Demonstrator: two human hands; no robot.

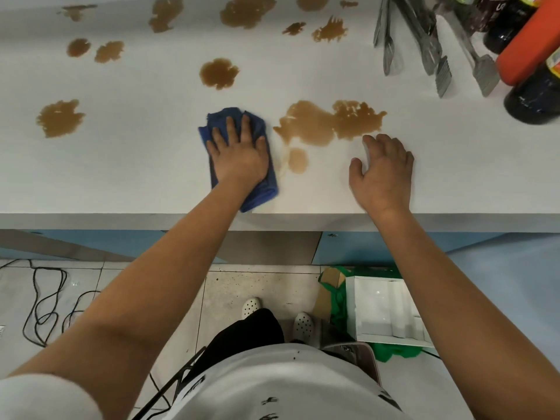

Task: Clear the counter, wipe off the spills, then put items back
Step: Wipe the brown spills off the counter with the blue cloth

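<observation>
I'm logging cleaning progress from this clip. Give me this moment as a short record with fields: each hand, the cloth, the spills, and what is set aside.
left hand: pressed flat on the blue cloth
right hand: resting open on the counter, holding nothing
cloth position: near the front edge, just left of the big spill
spills: many brown patches, still unwiped
set aside: metal tongs and dark bottles at far right

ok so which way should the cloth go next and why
Probably a short sweep to the person's right. The left hand presses flat on the blue cloth, and the nearest brown puddles, the small round spot and the large spill, lie just beside the cloth's right edge. The right hand rests on the counter next to that spill and may need to shift.
</observation>
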